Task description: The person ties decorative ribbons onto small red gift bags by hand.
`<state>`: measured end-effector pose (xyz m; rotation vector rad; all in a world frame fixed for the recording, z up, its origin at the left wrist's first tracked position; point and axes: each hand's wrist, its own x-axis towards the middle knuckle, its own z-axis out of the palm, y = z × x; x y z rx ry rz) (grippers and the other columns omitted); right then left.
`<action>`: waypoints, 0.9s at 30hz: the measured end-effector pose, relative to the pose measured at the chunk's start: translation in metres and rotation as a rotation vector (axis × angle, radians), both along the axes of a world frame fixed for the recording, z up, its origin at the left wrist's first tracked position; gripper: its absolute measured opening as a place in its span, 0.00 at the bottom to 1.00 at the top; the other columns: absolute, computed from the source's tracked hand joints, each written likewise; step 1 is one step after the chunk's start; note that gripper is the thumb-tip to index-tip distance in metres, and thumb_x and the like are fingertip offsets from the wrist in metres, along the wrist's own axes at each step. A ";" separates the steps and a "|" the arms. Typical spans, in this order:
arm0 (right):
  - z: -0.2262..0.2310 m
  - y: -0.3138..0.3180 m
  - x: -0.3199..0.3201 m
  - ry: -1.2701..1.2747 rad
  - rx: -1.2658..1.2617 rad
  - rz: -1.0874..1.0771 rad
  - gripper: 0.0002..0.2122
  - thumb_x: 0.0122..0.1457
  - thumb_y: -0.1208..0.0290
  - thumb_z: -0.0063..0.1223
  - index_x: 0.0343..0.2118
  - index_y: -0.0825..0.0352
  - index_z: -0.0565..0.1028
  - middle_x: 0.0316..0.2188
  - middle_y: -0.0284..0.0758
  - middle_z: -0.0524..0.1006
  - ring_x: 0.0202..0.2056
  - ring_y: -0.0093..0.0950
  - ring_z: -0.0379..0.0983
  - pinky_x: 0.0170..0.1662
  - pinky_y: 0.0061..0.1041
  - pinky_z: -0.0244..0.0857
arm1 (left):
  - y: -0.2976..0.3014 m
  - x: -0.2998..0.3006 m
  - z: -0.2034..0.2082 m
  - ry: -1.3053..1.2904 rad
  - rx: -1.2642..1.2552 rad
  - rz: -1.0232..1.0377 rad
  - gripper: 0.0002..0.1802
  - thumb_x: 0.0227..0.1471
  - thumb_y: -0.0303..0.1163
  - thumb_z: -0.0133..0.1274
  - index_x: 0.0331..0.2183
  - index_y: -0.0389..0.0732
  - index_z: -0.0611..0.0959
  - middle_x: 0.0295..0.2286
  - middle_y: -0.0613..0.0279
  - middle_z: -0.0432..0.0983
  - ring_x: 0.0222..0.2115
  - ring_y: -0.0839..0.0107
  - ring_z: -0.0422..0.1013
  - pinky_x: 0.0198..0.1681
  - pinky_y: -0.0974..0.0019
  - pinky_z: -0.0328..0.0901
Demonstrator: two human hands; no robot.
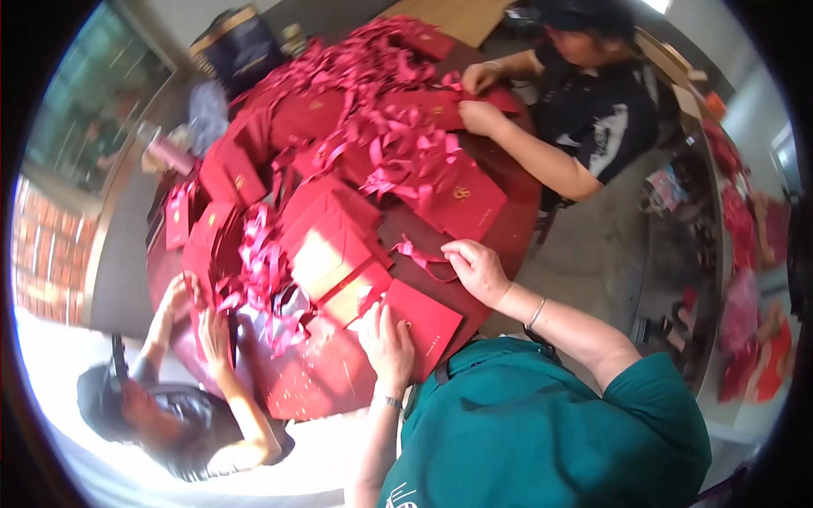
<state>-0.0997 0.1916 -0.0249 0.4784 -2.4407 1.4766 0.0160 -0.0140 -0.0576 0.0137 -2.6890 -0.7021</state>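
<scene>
My left hand [388,347] lies on the left side of a flat red paper bag [432,317] at the table's near edge, its fingers stretched out over the bag. To the right and a little farther off, my right hand [479,273] is closed in a pinch on a dark pink ribbon [421,254]. The ribbon's other end trails left over the brown tabletop. Just beyond my left hand, several red bags [326,254] lie overlapped, partly in bright sunlight. The undersides of my left fingers are hidden.
Red bags with tangled pink ribbons [381,135] cover much of the round table [508,296]. One person in black [601,118] handles a bag at the far right; another [182,423] works at the left. A pink bottle [172,155] and dark carrier bag [237,51] stand far left.
</scene>
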 end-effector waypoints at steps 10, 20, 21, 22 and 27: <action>-0.013 -0.074 -0.080 0.090 0.594 0.226 0.04 0.52 0.71 0.55 0.30 0.64 0.77 0.28 0.35 0.76 0.38 0.39 0.72 0.39 0.37 0.69 | 0.012 -0.008 0.012 -0.055 -0.060 0.075 0.24 0.49 0.28 0.54 0.49 0.34 0.73 0.50 0.48 0.67 0.52 0.51 0.62 0.57 0.52 0.55; 0.008 -0.050 -0.045 0.059 0.235 0.396 0.03 0.53 0.73 0.53 0.28 0.65 0.73 0.27 0.38 0.75 0.32 0.37 0.73 0.34 0.36 0.67 | -0.003 -0.017 0.022 -0.036 0.123 0.236 0.22 0.46 0.25 0.57 0.47 0.38 0.76 0.41 0.53 0.73 0.45 0.55 0.67 0.52 0.55 0.59; 0.015 -0.048 -0.034 -0.025 0.208 0.427 0.03 0.53 0.73 0.54 0.29 0.66 0.73 0.27 0.38 0.76 0.31 0.37 0.74 0.33 0.34 0.68 | -0.007 -0.021 0.025 -0.051 0.152 0.235 0.22 0.46 0.25 0.57 0.46 0.38 0.76 0.39 0.54 0.74 0.43 0.55 0.68 0.50 0.56 0.60; 0.017 -0.047 -0.026 -0.109 0.181 0.458 0.04 0.53 0.74 0.55 0.31 0.66 0.74 0.27 0.39 0.76 0.30 0.37 0.75 0.33 0.33 0.68 | -0.010 -0.027 0.028 -0.066 0.181 0.236 0.23 0.45 0.25 0.58 0.46 0.39 0.77 0.37 0.55 0.75 0.41 0.55 0.69 0.48 0.57 0.62; 0.009 -0.061 -0.005 -0.168 0.115 0.416 0.06 0.52 0.74 0.59 0.32 0.67 0.74 0.28 0.39 0.77 0.30 0.36 0.76 0.33 0.32 0.69 | -0.016 -0.049 0.044 -0.374 0.543 0.203 0.08 0.49 0.26 0.55 0.33 0.35 0.82 0.24 0.59 0.77 0.26 0.76 0.73 0.32 0.69 0.67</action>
